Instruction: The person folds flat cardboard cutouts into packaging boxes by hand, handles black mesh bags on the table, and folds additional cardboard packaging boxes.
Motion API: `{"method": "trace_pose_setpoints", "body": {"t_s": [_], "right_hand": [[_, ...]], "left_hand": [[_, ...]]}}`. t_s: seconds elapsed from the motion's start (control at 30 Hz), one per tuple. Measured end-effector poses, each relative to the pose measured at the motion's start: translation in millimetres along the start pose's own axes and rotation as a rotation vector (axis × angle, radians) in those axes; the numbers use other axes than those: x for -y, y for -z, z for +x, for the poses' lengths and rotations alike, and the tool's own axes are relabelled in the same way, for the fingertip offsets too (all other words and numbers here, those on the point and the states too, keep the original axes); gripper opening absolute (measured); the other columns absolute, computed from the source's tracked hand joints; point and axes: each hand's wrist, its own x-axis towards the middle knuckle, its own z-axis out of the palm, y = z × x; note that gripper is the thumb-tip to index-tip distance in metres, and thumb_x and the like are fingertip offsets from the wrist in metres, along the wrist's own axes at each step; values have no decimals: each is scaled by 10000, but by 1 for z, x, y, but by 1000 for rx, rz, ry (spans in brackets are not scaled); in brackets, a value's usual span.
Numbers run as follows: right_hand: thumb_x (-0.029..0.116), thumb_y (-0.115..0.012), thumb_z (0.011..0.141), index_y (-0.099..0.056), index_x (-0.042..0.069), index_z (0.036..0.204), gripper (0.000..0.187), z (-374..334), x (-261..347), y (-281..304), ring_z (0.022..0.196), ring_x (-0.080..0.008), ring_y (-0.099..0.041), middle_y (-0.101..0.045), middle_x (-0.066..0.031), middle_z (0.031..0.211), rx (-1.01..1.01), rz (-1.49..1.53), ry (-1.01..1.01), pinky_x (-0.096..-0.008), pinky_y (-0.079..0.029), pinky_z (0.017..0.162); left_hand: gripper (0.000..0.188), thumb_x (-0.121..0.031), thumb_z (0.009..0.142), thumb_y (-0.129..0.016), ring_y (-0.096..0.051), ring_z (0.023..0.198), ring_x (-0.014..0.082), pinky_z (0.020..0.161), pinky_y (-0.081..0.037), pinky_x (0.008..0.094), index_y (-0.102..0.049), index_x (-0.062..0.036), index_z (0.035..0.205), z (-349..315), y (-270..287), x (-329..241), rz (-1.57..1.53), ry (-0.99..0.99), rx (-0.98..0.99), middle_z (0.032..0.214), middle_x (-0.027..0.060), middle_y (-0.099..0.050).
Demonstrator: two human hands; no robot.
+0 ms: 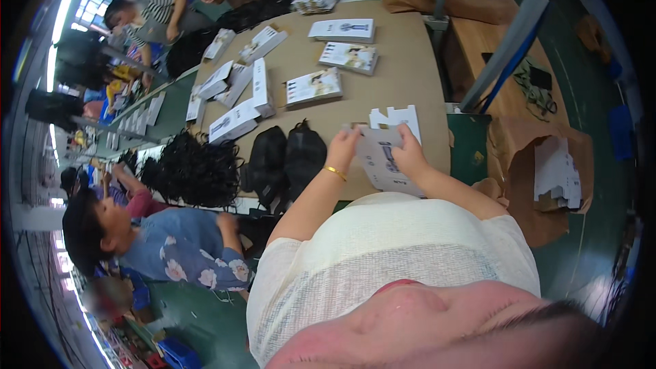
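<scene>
While both hands pinched it, left hand (344, 142) at its upper corner, right hand (408, 154) on its face, a flat unfolded white carton (383, 164) hung over the brown cardboard-covered table (403, 61). Beyond: black pouches (287, 157), assembled white boxes (236, 121), green floor (581, 260).

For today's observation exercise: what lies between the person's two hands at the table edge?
In the head view, a flat white carton blank spans between the left hand and right hand; both grip it.
</scene>
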Motion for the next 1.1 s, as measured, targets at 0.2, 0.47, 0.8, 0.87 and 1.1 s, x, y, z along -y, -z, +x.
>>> {"method": "trace_pose_setpoints", "body": {"t_s": [0.2,0.47,0.8,0.87,1.1], "right_hand": [[88,-485,835,-466,39,1115,285,-24,30,-4,969,-168,-483,-518,-80,1021,26,181,130,-284,-379,871],[120,-448,862,-460,50,1190,336,-25,29,-1,1148,-180,-400,-449,-83,1215,-180,328,-92,-303,-297,982],[204,-475,918,-425,30,1256,383,-12,9,23,1156,-198,-432,-473,-106,1230,125,852,-445,-321,-316,997],[183,-481,912,-412,29,1271,397,-9,-1,33,1115,-192,-468,-501,-96,1195,194,761,-444,-312,-353,965],[0,-560,779,-569,20,1154,376,-9,32,58,1050,-173,-519,-544,-89,1179,558,268,-245,-281,-412,894]], "left_hand": [[194,-179,817,-597,-498,713,104,640,-411,238,-558,-18,918,-32,7,-4,-14,-182,138,801,28,-576],[510,-129,907,-391,-455,1048,130,911,-370,296,-172,-117,1368,-47,-20,2,-306,-332,328,1252,97,-461],[383,-154,713,-726,-451,1143,352,906,-413,355,-527,-47,1022,-66,-10,10,477,-861,218,1186,199,-472],[356,-154,713,-726,-458,1138,352,884,-425,361,-530,-42,988,-64,-9,9,511,-872,267,1172,193,-491],[330,-166,707,-730,-484,1090,363,841,-445,377,-498,-49,910,-68,-12,12,412,-911,365,1186,186,-501]]}}
